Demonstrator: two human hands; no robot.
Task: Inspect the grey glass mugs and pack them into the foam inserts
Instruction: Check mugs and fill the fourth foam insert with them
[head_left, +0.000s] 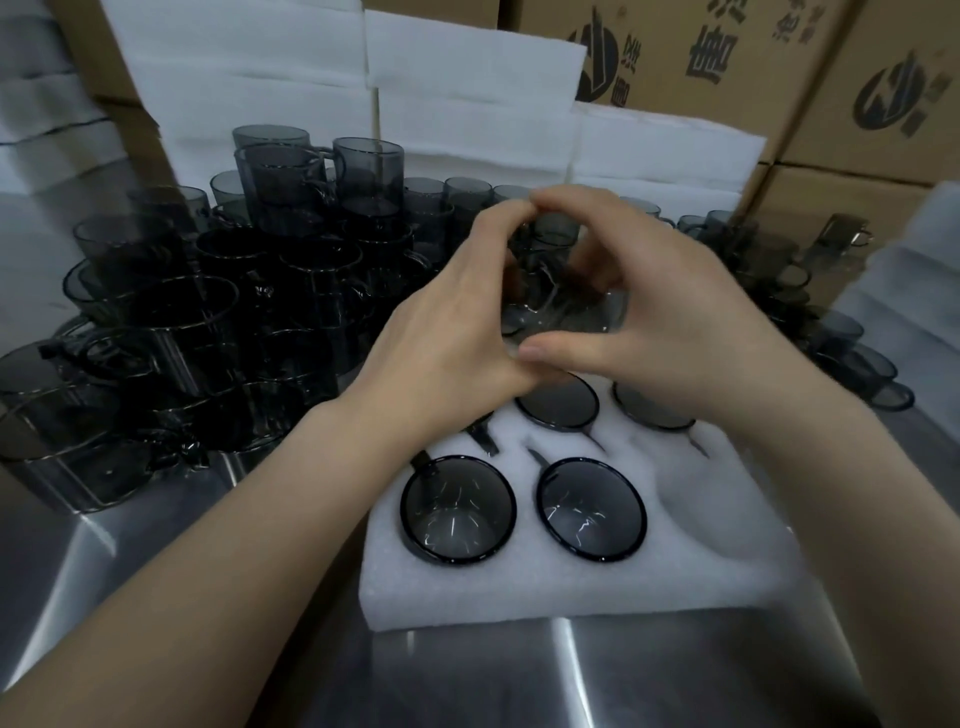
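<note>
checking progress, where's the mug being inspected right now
In the head view the mug is mid-frame, held between the left hand and right hand, above the back row of the foam insert.

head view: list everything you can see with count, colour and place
table: one, steel, under everything
foam insert: one, white, front centre on the table
packed mugs: four visible, grey glass, in the foam insert's slots
held mug: one, grey glass, raised above the foam insert
loose mugs: many, grey glass, piled left and behind
foam sheets: several stacks, white, back and sides
cardboard boxes: several, brown, behind
left hand: one, grips the held mug
right hand: one, grips the held mug
</note>
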